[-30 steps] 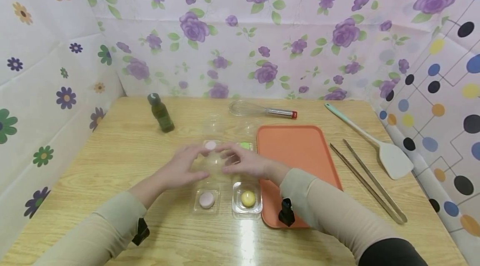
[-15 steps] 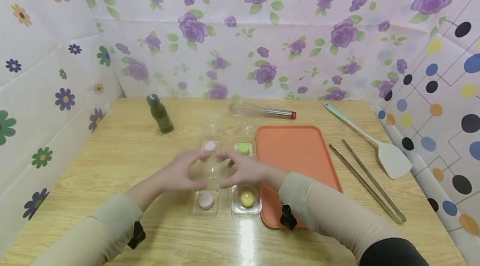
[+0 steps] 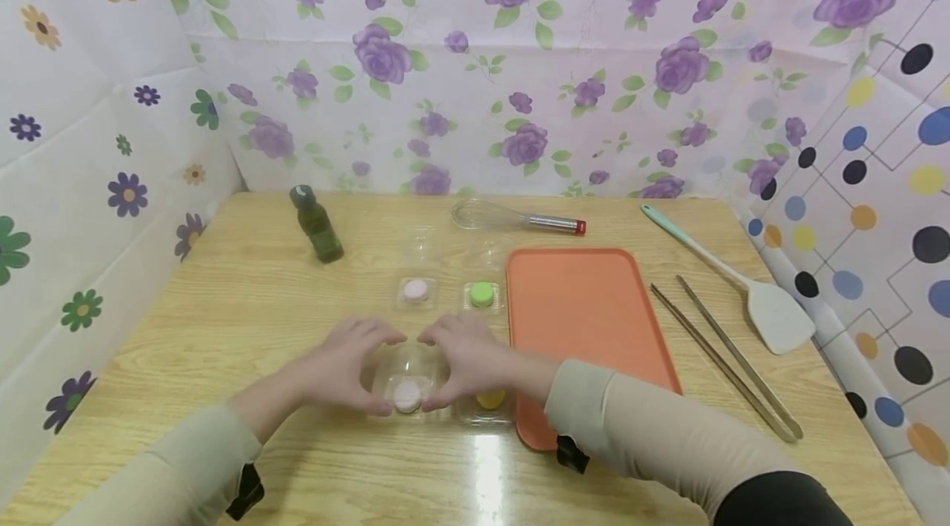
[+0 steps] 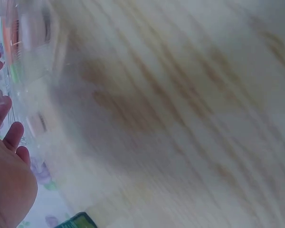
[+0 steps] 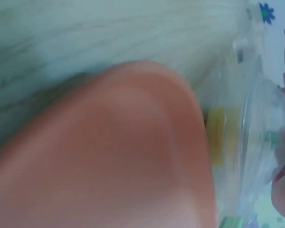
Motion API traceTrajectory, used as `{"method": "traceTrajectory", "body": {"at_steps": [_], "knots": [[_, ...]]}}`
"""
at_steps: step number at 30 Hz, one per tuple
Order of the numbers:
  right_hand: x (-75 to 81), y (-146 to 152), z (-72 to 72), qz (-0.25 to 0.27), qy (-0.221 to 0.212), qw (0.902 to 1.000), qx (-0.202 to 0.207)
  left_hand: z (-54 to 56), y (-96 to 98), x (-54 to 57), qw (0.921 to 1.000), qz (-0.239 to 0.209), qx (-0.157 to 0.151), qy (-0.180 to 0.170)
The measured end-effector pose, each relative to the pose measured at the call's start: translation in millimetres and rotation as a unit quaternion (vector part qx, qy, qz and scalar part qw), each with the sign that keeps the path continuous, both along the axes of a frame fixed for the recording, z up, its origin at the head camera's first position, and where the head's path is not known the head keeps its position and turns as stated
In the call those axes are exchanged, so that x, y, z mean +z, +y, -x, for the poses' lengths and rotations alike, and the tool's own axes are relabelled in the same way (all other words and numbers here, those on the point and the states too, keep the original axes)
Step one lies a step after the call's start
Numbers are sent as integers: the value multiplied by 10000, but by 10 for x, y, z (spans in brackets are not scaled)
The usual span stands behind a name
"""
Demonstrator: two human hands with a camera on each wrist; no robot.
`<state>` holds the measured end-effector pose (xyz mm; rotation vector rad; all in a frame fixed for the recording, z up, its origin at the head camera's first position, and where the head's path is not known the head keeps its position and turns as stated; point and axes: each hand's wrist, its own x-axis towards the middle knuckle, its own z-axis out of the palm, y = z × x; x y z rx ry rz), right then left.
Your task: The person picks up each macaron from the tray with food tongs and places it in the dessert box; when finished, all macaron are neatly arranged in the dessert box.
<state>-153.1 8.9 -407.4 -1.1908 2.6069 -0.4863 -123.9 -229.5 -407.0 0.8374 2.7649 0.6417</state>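
Note:
Between my two hands is the clear plastic lid [image 3: 406, 358] of the near-left clear box, tilted above a pale pink macaron [image 3: 406, 396]. My left hand [image 3: 343, 368] holds the lid's left side, fingers curved at the far edge and thumb low at the near side. On the opposite side my right hand [image 3: 469, 359] holds it the same way. Under the right hand, a yellow macaron [image 3: 491, 400] in the near-right box is partly hidden; it shows in the right wrist view beside the tray. Farther back, a pale pink macaron [image 3: 415, 289] and a green macaron [image 3: 482, 293] sit in opened boxes.
An orange tray [image 3: 586, 295] lies right of the boxes, under my right forearm. Beyond it are metal tongs [image 3: 731, 361] and a white spatula [image 3: 779, 316]. A whisk [image 3: 519, 218] lies at the back; a dark green bottle [image 3: 317, 225] is at back left.
Both hands have come nearer to me, swinging the lid down over the near-left pink macaron. The far pink and green macarons are now uncovered; the yellow one is partly covered by my right hand.

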Motion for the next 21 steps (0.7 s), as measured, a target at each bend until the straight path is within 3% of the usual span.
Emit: {"method": "traceTrajectory", "body": {"at_steps": [8, 21], "knots": [[-24, -56, -108, -561, 561, 9968, 104, -54, -26, -69, 9996, 122, -189, 146], [-24, -78, -136, -877, 690, 9932, 344, -73, -18, -90, 9974, 562, -406, 221]]}}
